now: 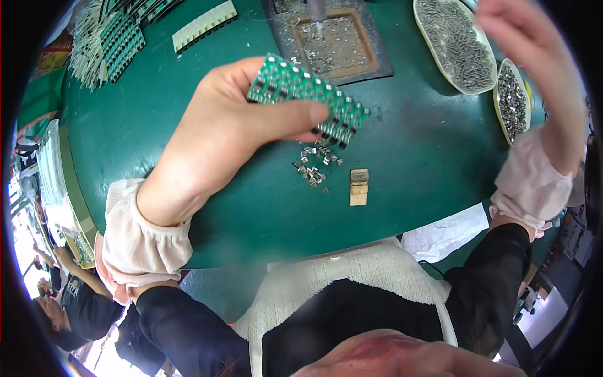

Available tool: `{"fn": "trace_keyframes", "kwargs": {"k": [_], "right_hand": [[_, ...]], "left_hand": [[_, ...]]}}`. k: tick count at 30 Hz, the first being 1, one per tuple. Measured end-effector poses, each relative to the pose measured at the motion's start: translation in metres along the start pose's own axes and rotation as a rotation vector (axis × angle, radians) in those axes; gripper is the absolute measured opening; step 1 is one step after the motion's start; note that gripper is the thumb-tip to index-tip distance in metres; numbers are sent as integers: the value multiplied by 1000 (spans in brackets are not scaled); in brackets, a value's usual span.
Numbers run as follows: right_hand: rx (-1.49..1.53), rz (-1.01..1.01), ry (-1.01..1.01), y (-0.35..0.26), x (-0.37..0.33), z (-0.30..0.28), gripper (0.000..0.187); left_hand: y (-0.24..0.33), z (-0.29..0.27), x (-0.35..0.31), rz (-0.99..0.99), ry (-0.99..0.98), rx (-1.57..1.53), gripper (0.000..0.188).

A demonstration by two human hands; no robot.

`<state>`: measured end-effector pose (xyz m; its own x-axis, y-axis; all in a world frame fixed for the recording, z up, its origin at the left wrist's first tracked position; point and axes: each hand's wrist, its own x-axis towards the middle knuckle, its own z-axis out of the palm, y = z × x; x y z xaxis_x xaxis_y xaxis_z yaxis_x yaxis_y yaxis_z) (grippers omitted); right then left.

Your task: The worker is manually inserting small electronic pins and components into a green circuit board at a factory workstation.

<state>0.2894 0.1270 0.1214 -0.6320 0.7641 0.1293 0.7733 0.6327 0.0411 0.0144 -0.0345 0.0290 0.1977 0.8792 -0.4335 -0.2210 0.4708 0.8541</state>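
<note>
A green circuit board panel (311,97) with rows of small black and silver parts is gripped in my left hand (232,119), its thumb lying across the face. The panel is tilted above the table, over a loose scatter of small metal clips (312,173). My right hand (524,31) is raised at the upper right, beside a pale tray of thin metal pins (455,44). Motion blurs its fingers, so what they hold, if anything, cannot be made out. Below that hand stands a smaller tray of little metal parts (512,103).
A soldering tip (318,16) hangs over a dark, square-edged pan (377,63) at the back. A white strip (204,26) and a pile of green boards with white leads (110,47) lie far left. A small wooden block (358,187) sits near the front. Another person (75,308) is at lower left.
</note>
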Motion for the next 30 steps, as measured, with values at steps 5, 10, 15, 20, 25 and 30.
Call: {"fn": "trace_keyframes", "kwargs": {"k": [5, 10, 15, 20, 25, 30], "right_hand": [[68, -76, -128, -24, -6, 41, 14], [-41, -66, -184, -16, 9, 65, 15], [-39, -9, -193, -14, 8, 51, 12], [41, -24, -30, -31, 2, 37, 13], [25, -43, 21, -30, 2, 45, 11], [123, -198, 77, -29, -7, 52, 11]], "left_hand": [[6, 7, -8, -15, -72, 171, 13], [2, 4, -9, -129, -176, 295, 14], [7, 8, -11, -154, -235, 227, 12], [-5, 9, -14, 475, -170, 777, 20], [-16, 11, -13, 932, -104, 1038, 34], [-21, 6, -10, 1209, -45, 1192, 31]]}}
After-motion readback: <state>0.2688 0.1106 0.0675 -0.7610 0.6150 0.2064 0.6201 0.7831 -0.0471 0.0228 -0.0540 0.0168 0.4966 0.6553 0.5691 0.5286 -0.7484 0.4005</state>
